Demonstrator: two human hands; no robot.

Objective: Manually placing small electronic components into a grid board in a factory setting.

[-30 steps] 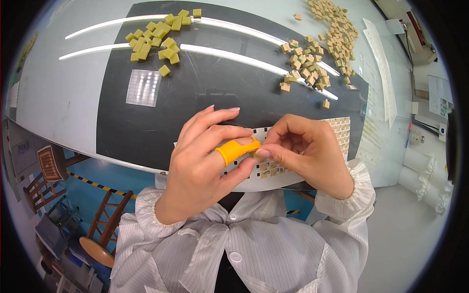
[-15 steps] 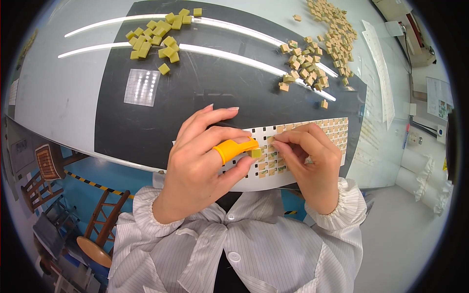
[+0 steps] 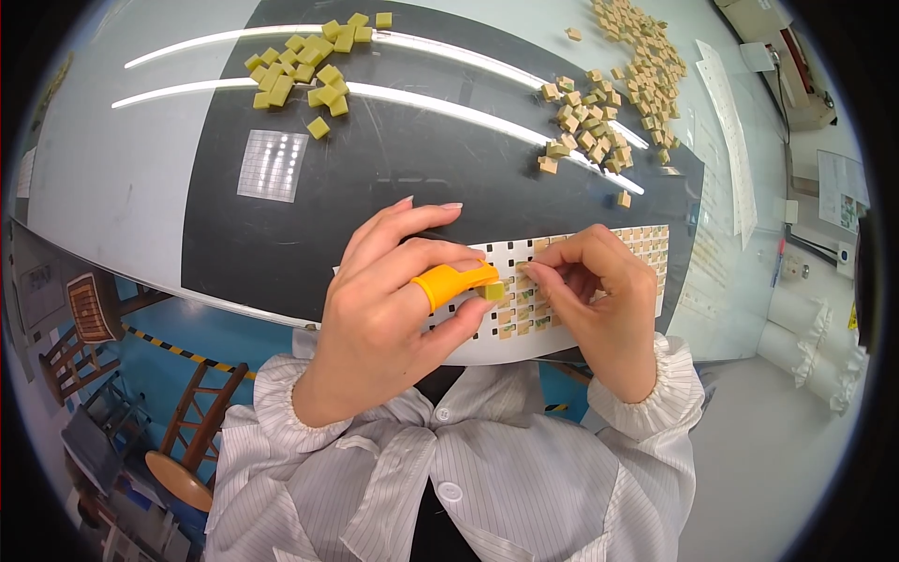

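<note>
A white sheet (image 3: 496, 351) lies in front of the person at the near edge of a black mat (image 3: 234, 225); its long axis runs left to right, the right end tipping slightly away from the body. The left hand (image 3: 370, 323) is partly closed above it, pinching a small green block (image 3: 493, 291) between the thumb and an orange finger sleeve (image 3: 457, 283), while its other fingers fan forward. The block sits over the middle of the sheet, one flat, squarish face toward the person; what shows of it is slightly wider than tall, so its long axis seems to run side to side.

The right hand (image 3: 607, 300) has thumb and forefinger nearly together over the sheet, just right of the block; whether they grip a piece cannot be told. Black square marks (image 3: 510, 246) and flat tan pieces (image 3: 646, 248) form rows across the smooth white surface.

Farther off lie a heap of matt green blocks (image 3: 304, 62), a shiny clear square (image 3: 272, 166) with fine grid lines, and notched tan blocks (image 3: 590, 117). The striped cloth cuffs (image 3: 646, 398) are gathered at the wrists.
</note>
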